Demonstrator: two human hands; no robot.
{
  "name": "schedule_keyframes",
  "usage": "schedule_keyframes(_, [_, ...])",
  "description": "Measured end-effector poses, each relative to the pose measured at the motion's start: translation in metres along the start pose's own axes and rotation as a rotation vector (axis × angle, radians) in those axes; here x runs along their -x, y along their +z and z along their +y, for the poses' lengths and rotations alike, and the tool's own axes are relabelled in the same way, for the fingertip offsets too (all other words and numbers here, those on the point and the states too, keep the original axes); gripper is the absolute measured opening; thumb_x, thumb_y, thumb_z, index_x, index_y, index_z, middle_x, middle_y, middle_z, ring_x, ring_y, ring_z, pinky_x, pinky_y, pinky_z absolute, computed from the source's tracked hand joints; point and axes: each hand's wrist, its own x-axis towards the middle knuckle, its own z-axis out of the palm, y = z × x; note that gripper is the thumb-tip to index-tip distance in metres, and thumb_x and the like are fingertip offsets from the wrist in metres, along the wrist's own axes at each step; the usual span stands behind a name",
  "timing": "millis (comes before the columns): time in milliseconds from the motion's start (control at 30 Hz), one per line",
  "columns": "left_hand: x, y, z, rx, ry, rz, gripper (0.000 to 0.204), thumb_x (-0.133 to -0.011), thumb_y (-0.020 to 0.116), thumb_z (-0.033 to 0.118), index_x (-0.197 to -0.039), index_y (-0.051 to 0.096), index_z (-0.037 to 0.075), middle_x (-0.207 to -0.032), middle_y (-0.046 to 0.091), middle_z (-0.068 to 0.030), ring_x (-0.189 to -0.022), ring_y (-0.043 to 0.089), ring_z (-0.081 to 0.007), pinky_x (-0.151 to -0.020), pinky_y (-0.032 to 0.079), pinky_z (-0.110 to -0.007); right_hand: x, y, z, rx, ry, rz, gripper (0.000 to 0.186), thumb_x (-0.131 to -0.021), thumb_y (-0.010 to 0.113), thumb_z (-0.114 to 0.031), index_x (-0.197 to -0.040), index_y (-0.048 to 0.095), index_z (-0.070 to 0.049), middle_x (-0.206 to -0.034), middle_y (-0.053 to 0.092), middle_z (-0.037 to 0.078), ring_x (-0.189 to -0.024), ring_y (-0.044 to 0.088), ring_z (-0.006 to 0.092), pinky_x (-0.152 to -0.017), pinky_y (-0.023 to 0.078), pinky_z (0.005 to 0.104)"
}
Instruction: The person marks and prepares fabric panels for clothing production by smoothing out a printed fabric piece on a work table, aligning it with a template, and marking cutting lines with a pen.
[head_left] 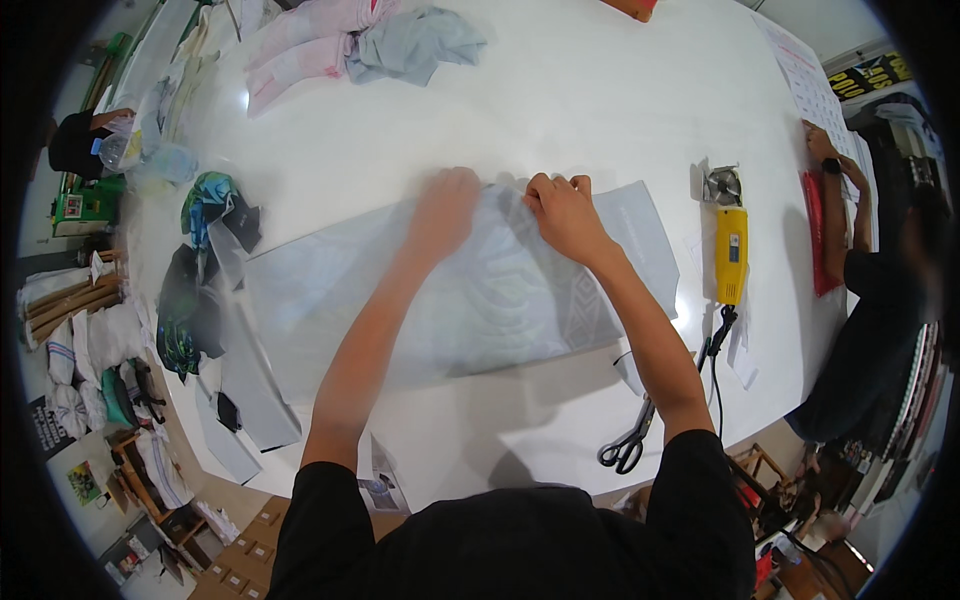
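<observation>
A long pale grey-blue piece of fabric (400,310) with a faint pattern lies spread across the white table (640,110) in front of me. At its far edge my right hand (567,215) is closed, the fingers bent and pinching the cloth. My left hand (445,212) is over the same far edge, left of the right hand. Motion smears it, so its fingers and anything in them are unclear.
Right of the fabric lies a yellow electric cloth cutter (732,250) with a black cord. Black-handled scissors (628,445) rest near the front edge. Patterned dark cloth pieces (190,300) lie left, folded pink cloth (310,55) far left. Another person's hands (825,145) are at the right edge.
</observation>
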Motion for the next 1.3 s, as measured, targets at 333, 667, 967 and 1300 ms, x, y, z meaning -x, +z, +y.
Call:
schedule_keyframes(333, [-0.020, -0.015, -0.012, 0.507, -0.159, -0.048, 0.029, -0.091, 0.069, 0.013, -0.109, 0.050, 0.001, -0.102, 0.068, -0.0199, -0.099, 0.067, -0.0357, -0.087, 0.053, -0.041, -0.031, -0.005, 0.007, -0.495, 0.143, -0.152, 0.024, -0.088, 0.069, -0.010, -0.105, 0.055, -0.001, -0.089, 0.074, 0.017, -0.086, 0.069, 0.0277, -0.077, 0.052, 0.0379])
schedule_keyframes(667, [-0.032, -0.010, -0.021, 0.536, -0.249, -0.050, 0.027, -0.088, 0.071, 0.007, -0.107, 0.053, 0.000, -0.102, 0.068, -0.0173, -0.103, 0.068, -0.0324, -0.087, 0.052, -0.040, -0.034, -0.003, 0.001, -0.482, 0.201, -0.081, 0.031, -0.084, 0.074, -0.014, -0.106, 0.056, -0.004, -0.087, 0.073, 0.017, -0.084, 0.068, 0.0296, -0.077, 0.052, 0.0381])
schedule_keyframes(967, [-0.001, -0.015, -0.006, 0.073, -0.208, 0.257, 0.030, -0.087, 0.069, 0.012, -0.115, 0.058, 0.007, -0.120, 0.060, -0.0129, -0.114, 0.056, -0.0308, -0.097, 0.041, -0.045, -0.020, 0.011, -0.021, 0.027, -0.001, 0.218, 0.028, -0.084, 0.071, -0.014, -0.111, 0.062, -0.009, -0.115, 0.062, 0.006, -0.108, 0.054, 0.0249, -0.096, 0.034, 0.0455])
schedule_keyframes(1300, [0.097, -0.010, -0.017, -0.284, -0.495, 0.243, 0.074, -0.090, 0.062, 0.051, -0.147, 0.044, 0.009, -0.155, 0.033, -0.0223, -0.142, 0.029, -0.0463, -0.110, 0.019, -0.070, 0.019, 0.032, -0.024, 0.136, -0.109, 0.268, 0.034, -0.089, 0.067, -0.023, -0.119, 0.061, -0.008, -0.128, 0.055, 0.010, -0.121, 0.049, 0.0277, -0.100, 0.034, 0.0504])
